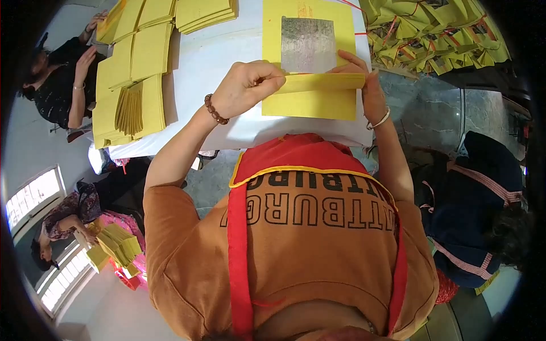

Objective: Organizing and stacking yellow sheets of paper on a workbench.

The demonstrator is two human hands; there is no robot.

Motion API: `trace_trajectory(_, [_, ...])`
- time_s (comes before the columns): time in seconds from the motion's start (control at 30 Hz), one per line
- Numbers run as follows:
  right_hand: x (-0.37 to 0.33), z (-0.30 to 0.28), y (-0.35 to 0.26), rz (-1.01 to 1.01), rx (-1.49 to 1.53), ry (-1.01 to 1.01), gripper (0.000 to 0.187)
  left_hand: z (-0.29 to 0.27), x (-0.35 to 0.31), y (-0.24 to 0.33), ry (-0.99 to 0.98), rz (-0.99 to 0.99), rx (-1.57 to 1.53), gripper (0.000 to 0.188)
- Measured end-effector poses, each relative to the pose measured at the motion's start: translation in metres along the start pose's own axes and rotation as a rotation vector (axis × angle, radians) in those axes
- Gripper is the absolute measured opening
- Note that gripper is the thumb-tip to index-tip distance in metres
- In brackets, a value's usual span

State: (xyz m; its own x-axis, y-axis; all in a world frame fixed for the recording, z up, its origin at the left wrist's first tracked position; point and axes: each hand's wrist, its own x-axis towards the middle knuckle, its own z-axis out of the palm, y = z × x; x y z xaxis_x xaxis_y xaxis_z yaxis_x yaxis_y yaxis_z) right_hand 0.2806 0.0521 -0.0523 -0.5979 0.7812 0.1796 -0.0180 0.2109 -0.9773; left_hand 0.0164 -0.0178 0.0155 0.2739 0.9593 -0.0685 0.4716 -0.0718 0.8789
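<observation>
On the white table in front of me lies yellow paper (pixel 270 34) with a grey printed rectangle (pixel 309 45) in its middle. Its near part is bent up into a folded strip (pixel 324 83). My left hand (pixel 245 90), with a brown bead bracelet at the wrist, is closed in a pinch at the strip's left end. My right hand (pixel 371 94) grips the right end, thumb along the edge and fingers partly hidden behind the fold. More flat yellow paper (pixel 310 105) shows below the strip; whether it is the same sheet I cannot tell.
Stacks of yellow paper (pixel 151 54) cover the table's left side, a fanned bundle (pixel 129 111) among them. Tied yellow paper bundles (pixel 438 34) are heaped at the far right. Other people sit left and right, one at lower left handling yellow paper (pixel 116 244).
</observation>
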Motion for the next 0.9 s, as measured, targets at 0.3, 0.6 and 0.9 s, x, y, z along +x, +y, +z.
trace_trajectory(0.3, [-0.001, -0.001, 0.004, 0.004, -0.020, -0.012, 0.086, -0.002, 0.001, -0.004, -0.031, -0.097, -0.078, 0.019])
trace_trajectory(0.6, [0.000, -0.002, 0.004, 0.088, 0.047, 0.031, 0.061, -0.002, 0.004, -0.004, -0.050, -0.137, -0.103, 0.020])
trace_trajectory(0.9, [0.001, 0.002, 0.004, 0.100, 0.187, 0.116, 0.025, -0.023, 0.006, -0.005, -0.059, 0.318, 0.155, 0.035])
